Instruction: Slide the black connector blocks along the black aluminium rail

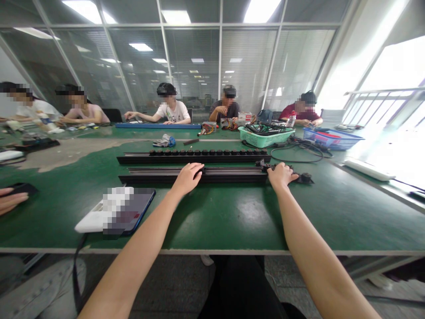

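A long black rail (232,178) with a grey inner channel lies crosswise on the green table in front of me. My left hand (188,178) is closed over the rail near its middle, fingers curled on its far side. At the rail's right end, my right hand (281,175) is closed round a dark part whose shape is mostly hidden. More black pieces (304,178) stick out to the right of that hand. Behind lies a second black rail (192,158) with a row of several round black parts (212,152) along its top.
A white device and a phone (142,212) lie at the left front. Farther back are a green basket (265,139) of cables, a blue basket (332,140), a glove (164,141) and a white power strip (368,170). Another person's hand (13,200) is at the left edge; several people sit opposite.
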